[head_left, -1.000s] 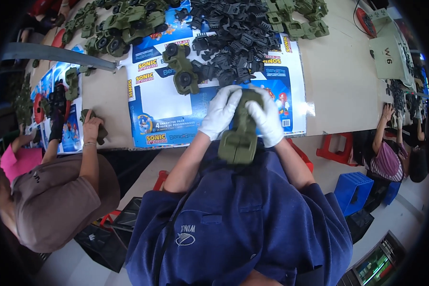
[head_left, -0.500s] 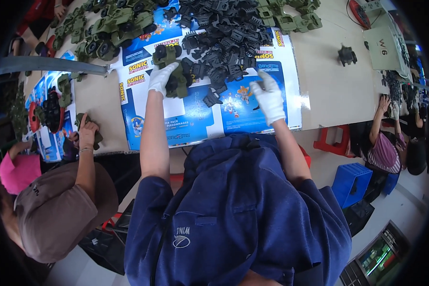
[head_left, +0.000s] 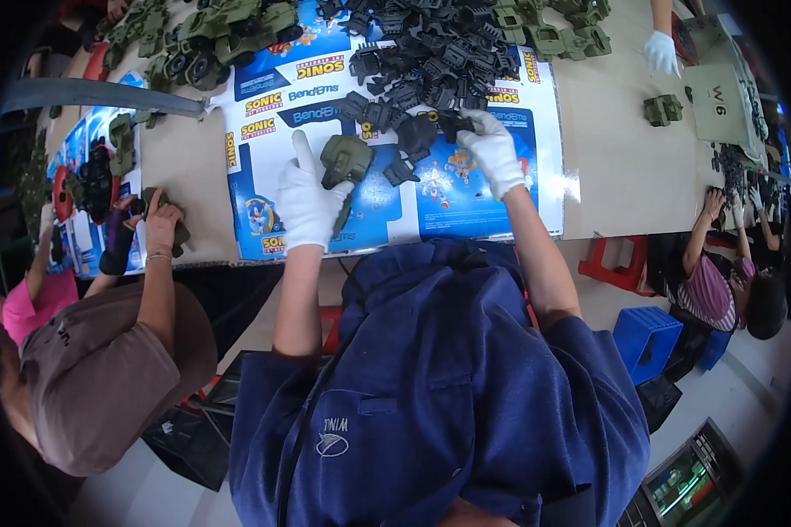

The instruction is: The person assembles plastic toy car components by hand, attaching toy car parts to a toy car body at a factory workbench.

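Observation:
My left hand (head_left: pixel 310 200), in a white glove, grips an olive green plastic toy body (head_left: pixel 344 161) above a blue and white printed sheet (head_left: pixel 387 206) on the table. My right hand (head_left: pixel 492 151), also gloved in white, reaches into a pile of dark grey plastic parts (head_left: pixel 422 61) and closes on a dark part (head_left: pixel 455 123) at the pile's near edge. Both forearms rise from my blue work jacket.
Assembled olive toy vehicles (head_left: pixel 224 31) lie at the far left, more (head_left: pixel 549 31) at the far right, one (head_left: pixel 662 109) alone on bare tabletop. A person in brown (head_left: pixel 105 360) works at my left, another (head_left: pixel 716 281) at my right. Blue crates (head_left: pixel 646 338) stand below.
My left hand has drawn back from the far pile toward me, carrying the olive toy body. My right hand has moved forward into the dark parts pile.

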Tool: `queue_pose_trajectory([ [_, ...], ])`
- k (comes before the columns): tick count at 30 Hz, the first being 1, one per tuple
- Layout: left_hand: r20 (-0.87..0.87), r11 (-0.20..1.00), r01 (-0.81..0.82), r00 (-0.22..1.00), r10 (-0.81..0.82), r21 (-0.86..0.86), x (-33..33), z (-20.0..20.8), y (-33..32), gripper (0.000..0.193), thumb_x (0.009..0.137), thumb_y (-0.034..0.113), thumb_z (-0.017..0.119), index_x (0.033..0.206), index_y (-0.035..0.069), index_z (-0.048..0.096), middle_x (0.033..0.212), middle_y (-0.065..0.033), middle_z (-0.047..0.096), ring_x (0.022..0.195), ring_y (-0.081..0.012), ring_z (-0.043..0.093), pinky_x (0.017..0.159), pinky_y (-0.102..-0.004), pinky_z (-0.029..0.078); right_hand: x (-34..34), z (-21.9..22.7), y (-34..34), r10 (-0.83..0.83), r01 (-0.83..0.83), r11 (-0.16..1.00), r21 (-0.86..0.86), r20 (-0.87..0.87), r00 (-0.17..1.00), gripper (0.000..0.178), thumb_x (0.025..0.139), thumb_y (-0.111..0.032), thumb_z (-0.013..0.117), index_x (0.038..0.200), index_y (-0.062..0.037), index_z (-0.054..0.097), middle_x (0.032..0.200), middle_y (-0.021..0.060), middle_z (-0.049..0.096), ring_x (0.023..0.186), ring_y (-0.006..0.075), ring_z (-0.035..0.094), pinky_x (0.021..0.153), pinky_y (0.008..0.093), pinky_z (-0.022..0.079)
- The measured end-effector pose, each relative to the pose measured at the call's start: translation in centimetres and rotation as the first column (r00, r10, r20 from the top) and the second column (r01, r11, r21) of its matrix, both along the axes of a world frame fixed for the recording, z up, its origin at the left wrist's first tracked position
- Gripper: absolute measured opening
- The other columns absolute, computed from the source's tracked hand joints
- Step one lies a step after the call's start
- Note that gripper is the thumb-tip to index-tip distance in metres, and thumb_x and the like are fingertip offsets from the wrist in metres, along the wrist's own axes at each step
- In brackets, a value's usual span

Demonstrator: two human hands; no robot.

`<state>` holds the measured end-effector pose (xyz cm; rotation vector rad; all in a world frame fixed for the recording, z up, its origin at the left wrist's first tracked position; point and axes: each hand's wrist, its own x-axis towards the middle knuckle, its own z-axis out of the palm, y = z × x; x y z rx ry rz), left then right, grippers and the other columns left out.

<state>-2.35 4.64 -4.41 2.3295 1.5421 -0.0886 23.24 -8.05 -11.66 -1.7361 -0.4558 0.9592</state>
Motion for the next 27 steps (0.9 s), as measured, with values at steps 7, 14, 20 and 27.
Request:
queue_pose_trajectory([
  [7,0.362,0.717,0.175,0.925,0.114,-0.674,-1.8,-7.5,4.9,0.091,0.069,0.029,0.087,0.143,0.004,0.040,0.125,-0.0152,0.061,0.116,-0.0265,0.058,0.100,-0.0332,0.045,2.4,-1.0,-6.2,0.310,-0.350,0.933,-0.088,0.690,0.654,0.031,0.073,0.014,0.062,0.099,-0.0023,0.067,0.106,0.0135,0.067,0.098,0.0277,0.066,0.089,0.0323,0.053],
  [14,0.390,0.692,0.159,0.901,0.190,-0.704,-3.2,-9.0,3.7,0.073,0.077,0.024,0.083,0.137,0.003,0.047,0.121,-0.0083,0.064,0.109,-0.0181,0.061,0.096,-0.0313,0.047,1.2,1.4,-7.6,0.287,-0.282,0.950,-0.134,0.730,0.620,0.043,0.072,0.004,0.069,0.115,-0.0035,0.066,0.121,0.0193,0.064,0.113,0.0335,0.061,0.097,0.0349,0.049],
  [20,0.471,0.626,0.187,0.820,0.326,-0.757,-2.5,-4.2,1.8,0.079,0.080,0.025,0.081,0.143,0.001,0.039,0.128,-0.0111,0.059,0.116,-0.0196,0.057,0.099,-0.0316,0.045,0.0,0.5,-6.3,0.430,-0.177,0.889,-0.422,0.639,0.638,0.061,0.078,-0.020,0.079,0.132,-0.0044,0.057,0.122,0.0166,0.064,0.113,0.0258,0.062,0.097,0.0321,0.048],
  [27,0.642,0.500,0.476,0.729,0.236,-0.724,0.2,4.4,-0.5,0.082,0.079,0.025,0.081,0.144,-0.001,0.039,0.125,-0.0108,0.059,0.112,-0.0169,0.057,0.098,-0.0299,0.045,-1.5,6.7,-2.7,0.351,-0.130,0.849,0.511,-0.363,0.863,0.048,0.095,-0.015,0.063,0.139,-0.0019,0.050,0.128,0.0122,0.062,0.113,0.0185,0.061,0.099,0.0277,0.046],
])
